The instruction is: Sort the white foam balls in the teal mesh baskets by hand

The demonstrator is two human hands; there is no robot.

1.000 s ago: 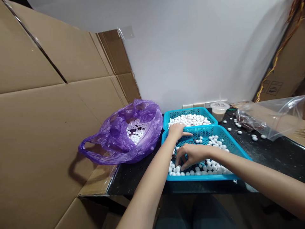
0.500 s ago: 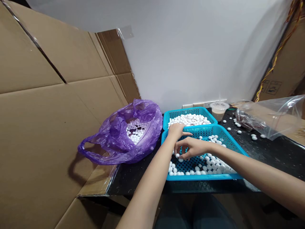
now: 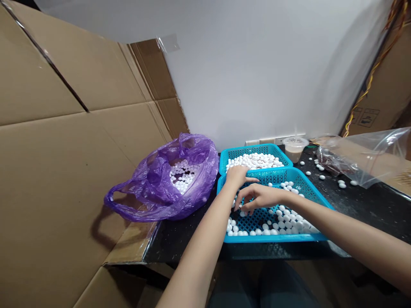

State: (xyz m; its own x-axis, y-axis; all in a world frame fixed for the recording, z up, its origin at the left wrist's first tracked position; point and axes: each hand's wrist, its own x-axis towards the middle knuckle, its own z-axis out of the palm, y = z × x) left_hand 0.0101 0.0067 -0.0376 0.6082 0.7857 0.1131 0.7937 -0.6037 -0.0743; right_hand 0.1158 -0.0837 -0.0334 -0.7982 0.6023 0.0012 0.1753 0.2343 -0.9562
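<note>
The near blue basket (image 3: pixel 272 238) holds many white oval pieces (image 3: pixel 289 224), thickest along its front and right side. Inside its left part is my right hand (image 3: pixel 258 197), fingers curved and apart, over the pieces; no piece shows between its fingertips. My left hand (image 3: pixel 238 176) lies across the left end where the two baskets meet, its thumb stretched to the right; its other fingers are mostly hidden from view. Behind stands a second blue basket (image 3: pixel 272 148), heaped with white pieces.
An open purple plastic bag (image 3: pixel 160 188) with white pieces inside lies at the left, beside cardboard (image 3: pixel 64 171). A lidded cup (image 3: pixel 294 152), loose white pieces and a clear plastic bag (image 3: pixel 379 162) are at the right. A wall rises behind the black table (image 3: pixel 379 209).
The fingers of my right hand have parted, and the white piece that was at their tips no longer shows there. My left hand has hardly moved.
</note>
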